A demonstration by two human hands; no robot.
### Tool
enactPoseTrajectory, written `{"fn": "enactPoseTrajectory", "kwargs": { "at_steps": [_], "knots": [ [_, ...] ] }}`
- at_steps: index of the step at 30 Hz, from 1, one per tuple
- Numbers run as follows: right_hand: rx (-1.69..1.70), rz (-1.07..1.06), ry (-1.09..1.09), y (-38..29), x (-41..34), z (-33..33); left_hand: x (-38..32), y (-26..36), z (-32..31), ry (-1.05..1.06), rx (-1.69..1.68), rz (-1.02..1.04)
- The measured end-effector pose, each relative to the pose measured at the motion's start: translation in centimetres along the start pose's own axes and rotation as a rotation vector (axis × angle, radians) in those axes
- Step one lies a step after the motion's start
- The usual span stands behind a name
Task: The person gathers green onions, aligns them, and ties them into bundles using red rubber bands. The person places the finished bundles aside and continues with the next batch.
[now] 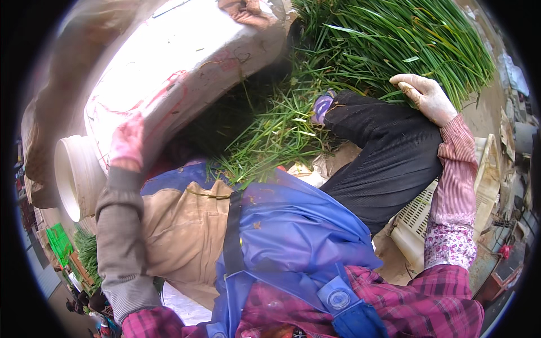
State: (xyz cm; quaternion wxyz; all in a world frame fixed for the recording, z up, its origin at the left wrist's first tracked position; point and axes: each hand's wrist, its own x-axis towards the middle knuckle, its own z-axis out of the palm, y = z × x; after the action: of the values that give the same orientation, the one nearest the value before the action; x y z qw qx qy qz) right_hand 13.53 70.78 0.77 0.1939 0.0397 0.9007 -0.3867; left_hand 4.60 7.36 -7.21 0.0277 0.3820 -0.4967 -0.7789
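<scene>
My left hand (pixel 128 137), in a pinkish glove and somewhat blurred, is at the near end of a white foam box (pixel 169 55) with red markings; whether it touches the box is unclear, and its fingers are hard to make out. On the right, my right hand (pixel 424 95) wears a dirty whitish glove. Its fingers are bent over the edge of a big pile of long green leafy stalks (pixel 405 42), just beyond my knee. How firmly it grips any stalks cannot be told. Loose green trimmings (pixel 274 139) lie between the box and my leg.
A white plastic bucket (pixel 78 179) lies on its side by the box. Another person's gloved hand (pixel 247 12) rests at the box's far end. Cream plastic baskets (pixel 416 215) stand beside my right leg. A green crate (pixel 59 243) and more greens (pixel 86 249) are at lower left.
</scene>
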Motion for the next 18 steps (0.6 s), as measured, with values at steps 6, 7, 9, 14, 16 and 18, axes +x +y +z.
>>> {"fn": "enactPoseTrajectory", "kwargs": {
  "at_steps": [6,7,9,14,16,18],
  "knots": [
    [-0.147,-0.072,-0.192,-2.8,1.6,2.2,-9.5,-14.3,0.2,-0.429,0.649,-0.416],
    [-0.103,-0.028,-0.268,-3.2,2.8,3.2,-9.0,-16.3,0.4,-0.301,0.792,-0.378],
    [0.042,0.086,-0.460,-3.4,6.6,6.0,-7.3,-19.2,0.7,-0.214,0.961,-0.304],
    [-0.314,0.228,-0.426,0.7,16.9,16.2,-3.8,-26.4,1.1,0.162,1.006,0.073],
    [-0.274,0.351,-0.342,2.6,19.7,19.2,-2.3,-27.6,0.4,0.209,1.138,0.240],
    [-0.189,0.403,-0.286,3.7,21.3,21.8,-0.9,-28.4,0.0,0.234,1.175,0.274]
  ]
}}
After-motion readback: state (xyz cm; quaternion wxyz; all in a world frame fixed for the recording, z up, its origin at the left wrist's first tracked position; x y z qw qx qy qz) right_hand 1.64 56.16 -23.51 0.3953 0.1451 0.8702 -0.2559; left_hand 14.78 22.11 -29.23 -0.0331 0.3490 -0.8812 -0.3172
